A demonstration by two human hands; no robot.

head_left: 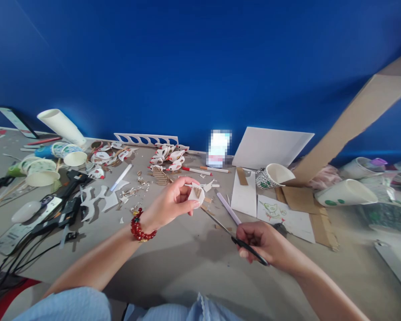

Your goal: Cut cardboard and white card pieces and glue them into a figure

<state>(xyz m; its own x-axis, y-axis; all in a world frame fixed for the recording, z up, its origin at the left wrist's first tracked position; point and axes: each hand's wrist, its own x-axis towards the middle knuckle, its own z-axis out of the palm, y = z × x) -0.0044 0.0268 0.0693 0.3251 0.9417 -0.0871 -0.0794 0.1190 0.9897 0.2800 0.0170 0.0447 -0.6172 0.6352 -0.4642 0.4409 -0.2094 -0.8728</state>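
Between the thumb and fingers of my left hand [169, 200] is a small white cut-out piece [200, 197] with a brown corrugated patch on it. My right hand [262, 240] is closed round the black handles of a pair of scissors [219, 224], whose blades point up and left toward the cut-out, with the tips close below it. Whether the tips touch it I cannot tell. Behind my left hand lies a cluster of white bird-shaped cut-outs [175, 160] with red marks. Paper scraps [132, 192] are scattered to the left of that hand.
Left are glue guns [71, 207] with black cables, a phone [18, 229] and decorated paper cups [43, 171]. A bright screen [218, 147] stands against the blue wall. Right are a patterned cup [274, 176], a bird drawing [284, 218] and a long cardboard strip [347, 120].
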